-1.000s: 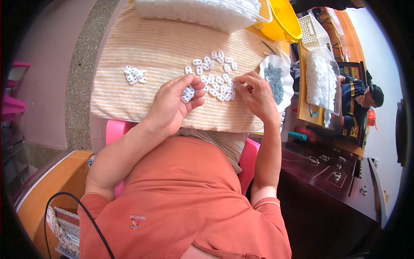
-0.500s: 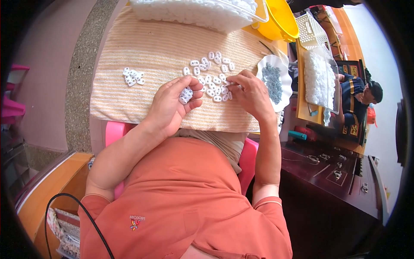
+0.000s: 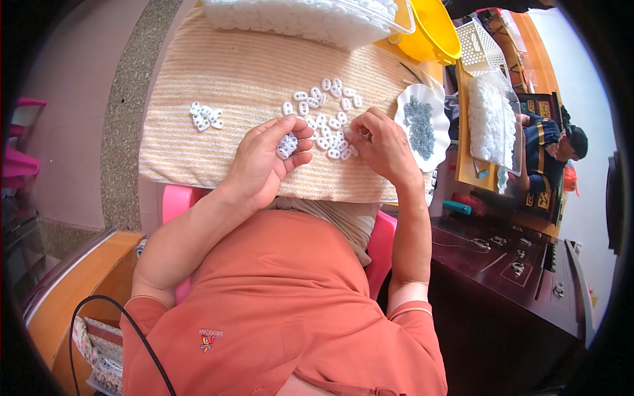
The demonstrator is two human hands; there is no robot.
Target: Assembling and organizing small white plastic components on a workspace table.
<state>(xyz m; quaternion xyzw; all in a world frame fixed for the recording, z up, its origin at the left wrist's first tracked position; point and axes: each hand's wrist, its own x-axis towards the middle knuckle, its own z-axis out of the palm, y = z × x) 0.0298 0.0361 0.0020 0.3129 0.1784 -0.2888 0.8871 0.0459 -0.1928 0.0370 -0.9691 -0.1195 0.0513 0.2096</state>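
Note:
Several small white plastic pieces rest in my left hand [image 3: 261, 155], which is curled round them over the near part of the towel. They form a cluster of white pieces [image 3: 286, 146] with round holes, showing between thumb and fingers. My right hand [image 3: 385, 148] is pinched at the right edge of a loose group of white oval two-hole pieces [image 3: 321, 120]. What its fingertips hold is too small and covered to make out. Left of my left hand lies a separate small pile of white pieces [image 3: 206, 117].
A striped towel [image 3: 191, 72] covers the table. At its right is a white scalloped dish [image 3: 441, 122] of small grey pieces. A clear bin of white pieces [image 3: 297, 26] and a yellow basin [image 3: 429, 33] stand at the back. Another person [image 3: 558, 148] sits far right.
The right fingertips have drawn closer together, and the white piece that showed at them is now mostly covered. My left hand keeps its cluster. The whole view has shifted slightly.

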